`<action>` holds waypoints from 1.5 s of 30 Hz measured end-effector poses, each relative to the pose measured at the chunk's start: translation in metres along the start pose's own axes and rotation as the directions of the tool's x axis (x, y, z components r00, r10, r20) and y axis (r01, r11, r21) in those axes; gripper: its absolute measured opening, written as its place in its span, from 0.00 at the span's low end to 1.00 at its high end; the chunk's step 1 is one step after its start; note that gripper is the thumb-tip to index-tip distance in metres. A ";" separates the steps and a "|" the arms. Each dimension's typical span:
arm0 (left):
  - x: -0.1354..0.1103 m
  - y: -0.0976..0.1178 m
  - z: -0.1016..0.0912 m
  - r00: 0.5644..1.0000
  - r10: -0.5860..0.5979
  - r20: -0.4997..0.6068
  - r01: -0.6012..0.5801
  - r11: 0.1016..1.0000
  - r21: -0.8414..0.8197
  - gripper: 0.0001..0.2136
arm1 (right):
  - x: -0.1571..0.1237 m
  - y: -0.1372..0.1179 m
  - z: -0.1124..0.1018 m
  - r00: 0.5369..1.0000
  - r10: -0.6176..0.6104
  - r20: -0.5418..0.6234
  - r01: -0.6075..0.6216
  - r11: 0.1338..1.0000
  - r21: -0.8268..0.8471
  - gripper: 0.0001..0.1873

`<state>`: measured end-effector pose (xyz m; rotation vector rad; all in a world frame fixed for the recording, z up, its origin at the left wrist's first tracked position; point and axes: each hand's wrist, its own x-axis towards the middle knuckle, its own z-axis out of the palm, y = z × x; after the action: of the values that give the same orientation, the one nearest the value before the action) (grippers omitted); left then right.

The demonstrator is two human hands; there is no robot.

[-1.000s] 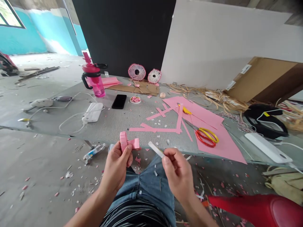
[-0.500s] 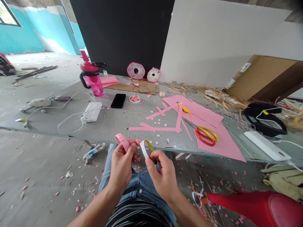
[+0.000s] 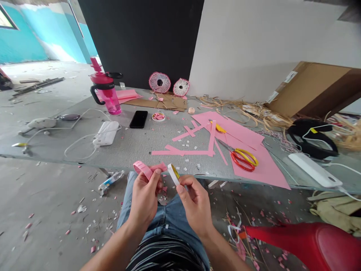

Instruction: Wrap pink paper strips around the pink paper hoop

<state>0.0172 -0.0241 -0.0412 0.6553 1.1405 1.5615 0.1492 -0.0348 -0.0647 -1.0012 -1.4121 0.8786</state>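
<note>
Above my lap, just before the table edge, my left hand point(image 3: 144, 197) pinches a pink paper strip point(image 3: 142, 169) between thumb and fingers. One part of the strip curls into a loop, and its flat end points right. My right hand point(image 3: 196, 203) grips a roll of white tape point(image 3: 173, 175) with a yellow inner side. The roll's upper edge is close to the strip's flat end; whether tape joins them I cannot tell. Beyond the hands lie cut pink strips point(image 3: 194, 153) and scissors point(image 3: 244, 160) with red and yellow handles, resting on pink paper sheets point(image 3: 265, 171).
A pink bottle point(image 3: 108, 98), a black phone point(image 3: 138, 119), a white power bank point(image 3: 106, 133) with cable and a small dish of pink bits point(image 3: 158, 117) stand on the table. A yellow cutter point(image 3: 220, 128) lies among the paper. A red stool point(image 3: 316, 241) is at lower right.
My right hand has turned the tape roll slightly, so it looks narrower. The strip's flat end has risen a little. The whole view has shifted slightly.
</note>
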 end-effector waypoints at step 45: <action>0.010 0.021 -0.028 0.898 0.148 0.415 -0.408 0.636 0.655 0.06 | 0.062 -0.002 -0.016 0.954 -0.014 0.298 0.027 0.999 -0.040 0.05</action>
<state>-0.0182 -0.0241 -0.0349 1.6513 1.4477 1.1173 0.1648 0.0224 -0.0393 -0.9115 -1.6991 1.0185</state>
